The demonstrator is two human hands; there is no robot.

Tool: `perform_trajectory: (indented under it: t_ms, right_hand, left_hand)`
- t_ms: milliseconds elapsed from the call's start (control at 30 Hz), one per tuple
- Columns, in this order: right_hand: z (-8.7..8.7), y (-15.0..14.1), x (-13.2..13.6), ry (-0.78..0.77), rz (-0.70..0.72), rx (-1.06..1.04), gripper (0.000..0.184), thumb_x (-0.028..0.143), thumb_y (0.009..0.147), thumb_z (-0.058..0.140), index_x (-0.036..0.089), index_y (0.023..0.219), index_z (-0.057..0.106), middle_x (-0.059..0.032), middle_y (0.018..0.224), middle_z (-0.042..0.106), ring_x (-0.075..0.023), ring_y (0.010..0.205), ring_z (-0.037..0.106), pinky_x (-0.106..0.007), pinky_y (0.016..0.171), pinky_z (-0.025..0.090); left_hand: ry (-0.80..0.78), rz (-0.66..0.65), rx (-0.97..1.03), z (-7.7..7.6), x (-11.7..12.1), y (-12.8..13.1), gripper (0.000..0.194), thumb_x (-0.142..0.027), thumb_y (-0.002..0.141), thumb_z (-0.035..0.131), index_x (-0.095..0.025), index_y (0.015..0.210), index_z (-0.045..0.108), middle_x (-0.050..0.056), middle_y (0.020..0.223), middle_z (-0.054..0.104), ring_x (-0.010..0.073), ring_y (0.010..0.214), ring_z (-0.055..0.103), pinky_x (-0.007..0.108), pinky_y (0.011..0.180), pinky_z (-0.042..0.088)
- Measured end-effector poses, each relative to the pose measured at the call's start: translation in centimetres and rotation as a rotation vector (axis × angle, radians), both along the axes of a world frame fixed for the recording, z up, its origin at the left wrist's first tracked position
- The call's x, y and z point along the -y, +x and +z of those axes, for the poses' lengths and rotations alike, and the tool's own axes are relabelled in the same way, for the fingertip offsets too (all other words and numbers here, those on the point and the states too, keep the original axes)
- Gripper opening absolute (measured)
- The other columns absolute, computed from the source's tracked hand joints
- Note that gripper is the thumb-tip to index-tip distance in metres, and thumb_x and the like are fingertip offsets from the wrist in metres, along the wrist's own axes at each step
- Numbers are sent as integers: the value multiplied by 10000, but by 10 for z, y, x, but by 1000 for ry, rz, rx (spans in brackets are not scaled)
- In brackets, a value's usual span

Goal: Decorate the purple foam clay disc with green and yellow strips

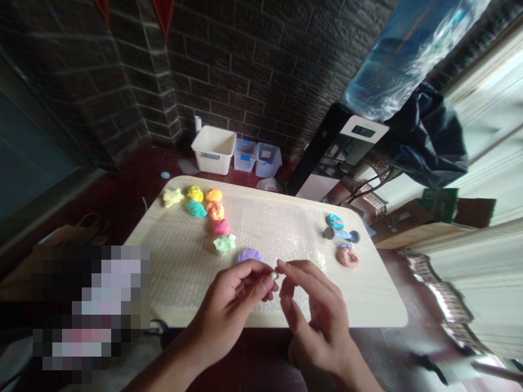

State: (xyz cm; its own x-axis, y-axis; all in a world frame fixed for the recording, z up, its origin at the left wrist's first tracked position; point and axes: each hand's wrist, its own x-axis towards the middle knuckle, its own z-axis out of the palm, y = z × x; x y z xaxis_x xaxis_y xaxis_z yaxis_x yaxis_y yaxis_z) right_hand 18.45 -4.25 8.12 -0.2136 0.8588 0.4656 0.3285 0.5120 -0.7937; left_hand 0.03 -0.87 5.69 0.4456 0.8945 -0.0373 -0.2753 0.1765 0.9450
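Observation:
My left hand (pixel 235 305) and my right hand (pixel 312 310) meet over the near edge of a light wooden board (pixel 379 305). Together their fingertips pinch a tiny pale green bit of clay (pixel 273 275). Just beyond my left fingers lies a purple clay disc (pixel 249 254) on the bubble wrap sheet (pixel 265 228). A pale green clay piece (pixel 224 244) and a pink one (pixel 221 227) lie further back.
Yellow, teal and orange clay shapes (pixel 196 202) sit at the board's far left. A blue donut (pixel 335 221), a blue roller tool (pixel 341 234) and a pink donut (pixel 348 256) lie at the right. Bins (pixel 214 149) and a water dispenser (pixel 347 147) stand behind. A blurred patch covers the lower left.

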Motion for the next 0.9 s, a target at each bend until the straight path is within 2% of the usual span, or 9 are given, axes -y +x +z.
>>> perform_trajectory:
  t_ms: [167, 300, 500, 700, 800, 900]
  right_hand:
    - [-2, 0, 0, 16, 28, 23, 615, 60, 912, 610, 299, 1479, 635, -85, 1119, 687, -223, 911, 671, -385, 744, 586]
    - [-2, 0, 1, 60, -7, 36, 647, 60, 898, 613, 277, 1508, 605, -87, 1088, 687, -227, 892, 669, -393, 731, 596]
    - [-1, 3, 2, 92, -12, 161, 669, 59, 880, 626, 312, 1499, 613, -117, 1250, 664, -259, 994, 691, -404, 730, 629]
    - [-1, 3, 3, 115, -7, 188, 686, 69, 877, 621, 301, 1521, 588, -121, 1252, 666, -266, 1009, 692, -412, 744, 628]
    - [-2, 4, 4, 82, -9, 118, 621, 106, 902, 615, 291, 1494, 614, -121, 1211, 678, -256, 949, 691, -424, 752, 613]
    - [-4, 5, 3, -9, -82, -46, 560, 177, 971, 605, 300, 1517, 581, -109, 1179, 693, -206, 812, 673, -436, 773, 603]
  left_hand:
    - [1, -2, 47, 0, 0, 0, 226, -403, 1017, 684, -179, 1019, 718, 16, 881, 682, 147, 848, 637, 252, 794, 524]
    - [5, 7, 38, -1, 0, 0, 195, -378, 1001, 713, -184, 1014, 723, 14, 888, 690, 144, 852, 642, 247, 794, 522]
    - [16, 0, 11, 0, 0, 0, 201, -378, 985, 732, -179, 1009, 733, 27, 897, 708, 157, 854, 657, 255, 778, 525]
    - [21, 9, 8, 0, 1, 1, 209, -392, 986, 728, -185, 1001, 737, 31, 900, 722, 165, 860, 667, 263, 786, 531]
    - [8, 6, 5, 1, 0, 0, 239, -418, 988, 720, -181, 1012, 742, 36, 886, 731, 171, 849, 672, 272, 783, 533]
    - [-26, 4, 0, 2, 0, 0, 283, -451, 1001, 693, -172, 1000, 743, 40, 855, 737, 177, 833, 676, 287, 797, 536]
